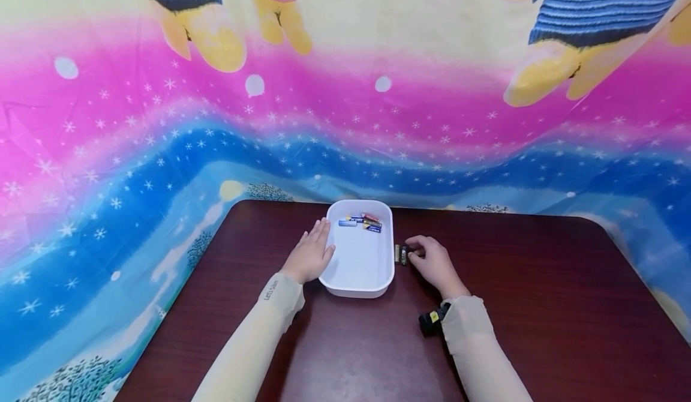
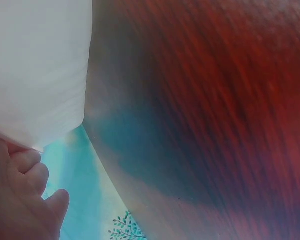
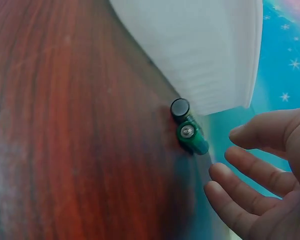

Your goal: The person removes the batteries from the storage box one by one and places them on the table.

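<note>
A white plastic tray (image 1: 358,264) stands near the table's far edge, with several batteries (image 1: 372,227) lying in its far end, among them a light blue one (image 1: 347,224) and a red one (image 1: 369,216). My left hand (image 1: 308,257) rests on the tray's left rim, fingers straight. Two more batteries lie side by side against the tray's right wall: a dark green one (image 1: 403,255) and a gold-toned one (image 1: 397,254). Just right of them is my right hand (image 1: 434,263); the right wrist view shows its fingers (image 3: 245,172) spread and apart from the green battery (image 3: 192,137).
The dark red-brown wooden table (image 1: 540,306) reaches to both sides and toward me. Behind it hangs a printed cloth (image 1: 345,108) in pink, blue and cream. A black wrist device (image 1: 432,323) sits at my right cuff.
</note>
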Available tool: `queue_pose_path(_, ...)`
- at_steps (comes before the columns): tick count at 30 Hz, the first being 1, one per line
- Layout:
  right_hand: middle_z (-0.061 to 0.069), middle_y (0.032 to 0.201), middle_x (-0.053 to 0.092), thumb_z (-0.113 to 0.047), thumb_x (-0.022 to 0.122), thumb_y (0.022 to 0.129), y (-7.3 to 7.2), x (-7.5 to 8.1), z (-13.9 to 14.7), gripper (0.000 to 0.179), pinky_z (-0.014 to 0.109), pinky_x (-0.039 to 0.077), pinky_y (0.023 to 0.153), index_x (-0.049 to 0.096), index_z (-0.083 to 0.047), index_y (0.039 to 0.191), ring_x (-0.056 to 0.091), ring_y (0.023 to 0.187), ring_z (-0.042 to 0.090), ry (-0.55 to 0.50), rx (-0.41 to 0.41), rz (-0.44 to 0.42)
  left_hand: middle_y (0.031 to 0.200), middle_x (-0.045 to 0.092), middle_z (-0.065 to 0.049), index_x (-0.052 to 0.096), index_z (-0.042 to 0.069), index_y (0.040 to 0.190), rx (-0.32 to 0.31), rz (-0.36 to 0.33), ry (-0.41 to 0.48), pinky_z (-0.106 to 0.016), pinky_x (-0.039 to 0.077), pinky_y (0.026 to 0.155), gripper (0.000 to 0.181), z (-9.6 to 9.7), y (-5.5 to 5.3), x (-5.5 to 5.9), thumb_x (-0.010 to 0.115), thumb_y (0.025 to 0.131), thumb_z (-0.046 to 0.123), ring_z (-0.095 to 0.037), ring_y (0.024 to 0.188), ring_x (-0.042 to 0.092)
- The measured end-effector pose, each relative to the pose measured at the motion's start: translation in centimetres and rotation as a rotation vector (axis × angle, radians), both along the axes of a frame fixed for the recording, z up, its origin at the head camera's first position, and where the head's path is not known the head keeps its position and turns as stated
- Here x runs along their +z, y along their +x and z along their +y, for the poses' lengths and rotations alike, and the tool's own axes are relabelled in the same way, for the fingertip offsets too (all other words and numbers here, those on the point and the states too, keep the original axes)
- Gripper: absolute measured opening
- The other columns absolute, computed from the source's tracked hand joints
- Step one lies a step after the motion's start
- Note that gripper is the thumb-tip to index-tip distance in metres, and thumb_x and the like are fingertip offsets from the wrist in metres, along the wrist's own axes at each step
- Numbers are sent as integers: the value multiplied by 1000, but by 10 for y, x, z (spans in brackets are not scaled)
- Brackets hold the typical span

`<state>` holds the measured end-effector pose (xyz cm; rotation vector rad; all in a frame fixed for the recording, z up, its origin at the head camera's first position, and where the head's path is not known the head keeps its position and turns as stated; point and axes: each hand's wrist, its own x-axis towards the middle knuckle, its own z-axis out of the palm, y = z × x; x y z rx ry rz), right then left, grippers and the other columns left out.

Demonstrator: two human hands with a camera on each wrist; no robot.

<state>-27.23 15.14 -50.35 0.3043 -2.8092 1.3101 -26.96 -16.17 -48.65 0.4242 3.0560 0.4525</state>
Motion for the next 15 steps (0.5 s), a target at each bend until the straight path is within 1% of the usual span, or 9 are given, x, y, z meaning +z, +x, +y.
queue_pose_path(4, 19, 118, 65, -4, 62, 98, -1, 4, -1, 27, 51, 55, 91, 67, -1, 125, 65, 103, 34, -21, -4, 24, 169, 13, -11, 17, 1, 161, -4, 6, 5, -49, 16, 125, 66, 0, 0, 0, 40, 109, 34, -27, 156, 10)
queue_pose_path(8, 17, 117, 67, -4, 60, 98, 0, 10, -3, 26, 51, 55, 91, 68, -1, 122, 64, 104, 33, -38, -14, 39, 169, 14, -13, 18, -1, 161, -9, 13, 10, -51, 18, 124, 66, -1, -1, -2, 41, 109, 32, -29, 155, 11)
queue_pose_path(15, 16, 115, 68, -6, 61, 98, 2, 22, -8, 25, 50, 55, 90, 69, -1, 121, 64, 102, 31, -43, -30, 56, 169, 13, -11, 16, 1, 161, -7, 6, -4, -49, 18, 124, 65, -1, 1, 0, 39, 109, 33, -26, 155, 10)
